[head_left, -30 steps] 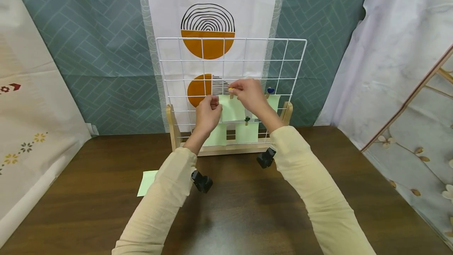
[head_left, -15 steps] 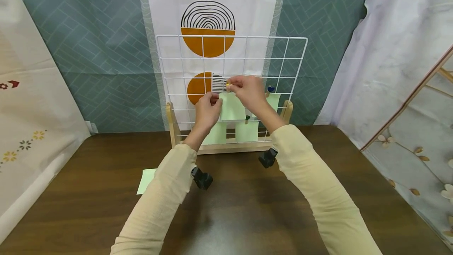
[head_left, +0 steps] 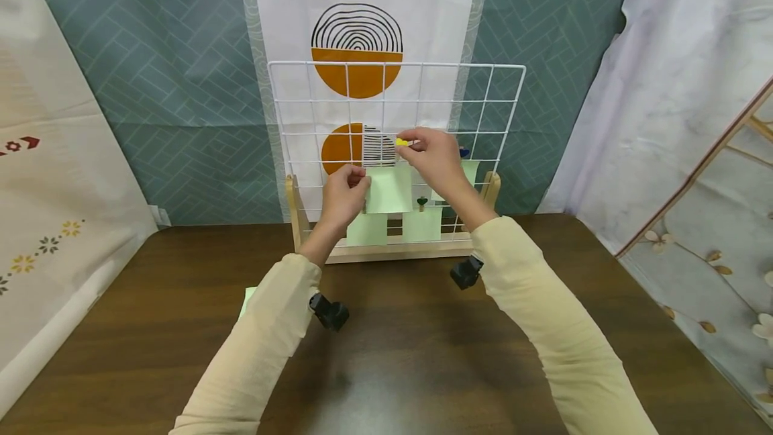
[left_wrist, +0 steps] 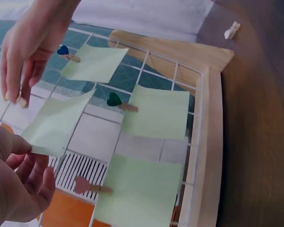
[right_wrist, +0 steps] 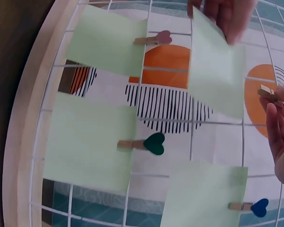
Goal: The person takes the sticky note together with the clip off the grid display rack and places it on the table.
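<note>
My left hand (head_left: pixel 343 197) pinches a pale green paper note (head_left: pixel 389 190) by its left edge, against the front of a white wire grid (head_left: pixel 395 64). In the left wrist view this note is slightly curled. My right hand (head_left: pixel 436 158) holds a small wooden clothespin (right_wrist: pixel 269 93) with a yellow top (head_left: pixel 401 142), just above the note's upper right corner and apart from it. Three more notes hang on the grid, held by clothespins with a pink heart (right_wrist: pixel 164 37), a green heart (right_wrist: pixel 155 144) and a blue heart (right_wrist: pixel 260 207).
A wooden stand (head_left: pixel 392 252) supports the grid at the back of the brown table (head_left: pixel 410 354). Another green note (head_left: pixel 248 298) lies on the table, partly behind my left sleeve. The left wrist view shows a whitish clothespin (left_wrist: pixel 232 30) on the table. Patterned cloths hang around.
My left hand has moved left and slightly down, taking the note along. The right hand, with the yellow-topped clothespin, has shifted slightly up and right, away from the note's top edge.
</note>
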Motion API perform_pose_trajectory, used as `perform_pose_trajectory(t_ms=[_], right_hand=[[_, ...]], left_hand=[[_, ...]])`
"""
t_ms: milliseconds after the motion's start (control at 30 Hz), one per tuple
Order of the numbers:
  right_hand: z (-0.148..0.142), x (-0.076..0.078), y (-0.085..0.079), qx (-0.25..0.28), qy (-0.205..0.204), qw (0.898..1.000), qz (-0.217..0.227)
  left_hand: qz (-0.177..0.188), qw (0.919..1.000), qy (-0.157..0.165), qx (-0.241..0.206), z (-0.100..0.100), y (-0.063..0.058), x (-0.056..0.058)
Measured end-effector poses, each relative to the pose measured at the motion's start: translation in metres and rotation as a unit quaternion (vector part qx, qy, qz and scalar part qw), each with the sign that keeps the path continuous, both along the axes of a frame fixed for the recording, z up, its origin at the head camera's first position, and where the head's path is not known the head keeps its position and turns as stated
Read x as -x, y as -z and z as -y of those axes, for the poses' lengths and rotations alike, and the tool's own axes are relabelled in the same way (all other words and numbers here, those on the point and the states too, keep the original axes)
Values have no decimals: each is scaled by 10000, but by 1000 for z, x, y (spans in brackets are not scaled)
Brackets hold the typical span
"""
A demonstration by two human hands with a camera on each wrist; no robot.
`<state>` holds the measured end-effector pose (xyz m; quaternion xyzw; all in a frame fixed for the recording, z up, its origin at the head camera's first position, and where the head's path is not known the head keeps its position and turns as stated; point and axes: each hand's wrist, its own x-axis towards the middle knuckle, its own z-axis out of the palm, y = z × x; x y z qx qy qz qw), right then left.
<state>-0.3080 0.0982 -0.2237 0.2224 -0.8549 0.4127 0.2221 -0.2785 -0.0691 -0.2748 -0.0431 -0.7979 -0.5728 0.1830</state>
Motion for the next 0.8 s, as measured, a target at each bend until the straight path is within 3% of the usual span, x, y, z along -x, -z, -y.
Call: perform_pose_trajectory(t_ms=[233,567,800], right_hand=[[-11,-6,8,-171,-141,9998,-9],[-29,-9,21,-494,-178,9986,26],[-43,-14,33,-718,-315,9968,164]], left_hand=[[516,9981,320,133,17,9,-13],[285,9976,584,250,38,20,-30],[417,9983,350,224,54,35,-36]])
